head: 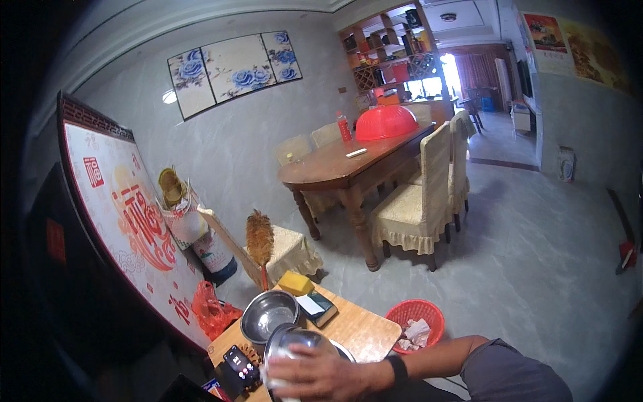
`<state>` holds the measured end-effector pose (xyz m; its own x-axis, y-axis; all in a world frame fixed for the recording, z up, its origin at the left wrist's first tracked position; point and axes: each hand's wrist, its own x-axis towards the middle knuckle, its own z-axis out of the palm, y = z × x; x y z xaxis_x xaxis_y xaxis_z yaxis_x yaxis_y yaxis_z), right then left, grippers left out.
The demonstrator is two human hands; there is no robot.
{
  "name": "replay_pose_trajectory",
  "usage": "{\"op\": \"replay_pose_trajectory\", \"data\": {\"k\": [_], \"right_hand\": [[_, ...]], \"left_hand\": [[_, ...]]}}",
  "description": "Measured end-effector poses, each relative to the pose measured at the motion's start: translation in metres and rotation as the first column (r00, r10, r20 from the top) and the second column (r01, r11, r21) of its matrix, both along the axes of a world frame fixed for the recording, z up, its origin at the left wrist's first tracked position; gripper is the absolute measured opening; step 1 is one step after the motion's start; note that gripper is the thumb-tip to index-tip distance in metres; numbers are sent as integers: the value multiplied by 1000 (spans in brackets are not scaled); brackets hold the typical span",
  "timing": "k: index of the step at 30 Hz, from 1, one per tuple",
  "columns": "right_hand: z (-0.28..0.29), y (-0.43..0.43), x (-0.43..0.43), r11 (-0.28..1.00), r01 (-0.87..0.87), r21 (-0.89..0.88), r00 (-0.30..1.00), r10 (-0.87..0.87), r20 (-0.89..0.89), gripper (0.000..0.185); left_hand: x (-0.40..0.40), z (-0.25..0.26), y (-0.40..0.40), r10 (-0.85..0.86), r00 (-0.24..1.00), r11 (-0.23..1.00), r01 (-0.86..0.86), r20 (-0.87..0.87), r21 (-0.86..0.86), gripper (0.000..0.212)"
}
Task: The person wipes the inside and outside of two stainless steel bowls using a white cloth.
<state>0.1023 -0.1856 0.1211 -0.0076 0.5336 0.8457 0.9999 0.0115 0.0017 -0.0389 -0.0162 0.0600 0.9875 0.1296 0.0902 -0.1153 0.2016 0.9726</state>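
My right hand, blurred, with a black band at the wrist, lies over a shiny metal bowl at the bottom of the view. Whether its fingers grip the bowl cannot be told. Part of a white rim shows beside that bowl. My left hand is out of view. Behind stands another metal bowl, touching or nearly touching the first, on a small wooden table. To the left lies a phone with its screen lit, next to a brown beaded object.
A yellow block and a dark green box lie at the small table's far edge. A red plastic basket with crumpled paper stands right of it, a red plastic bag left. Beyond are a feather duster, covered chairs and a dining table.
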Motion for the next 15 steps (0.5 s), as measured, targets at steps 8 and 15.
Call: {"op": "replay_pose_trajectory", "data": {"k": [8, 15], "right_hand": [[-19, -8, 47, 984, -75, 160, 744, 162, -649, 38], [-89, -2, -15, 937, 145, 316, 520, 199, -830, 58]], "left_hand": [[3, -5, -7, 140, 979, 928, -78, 147, -363, 11], [8, -26, 10, 86, 993, 704, -3, 80, -710, 19]]}}
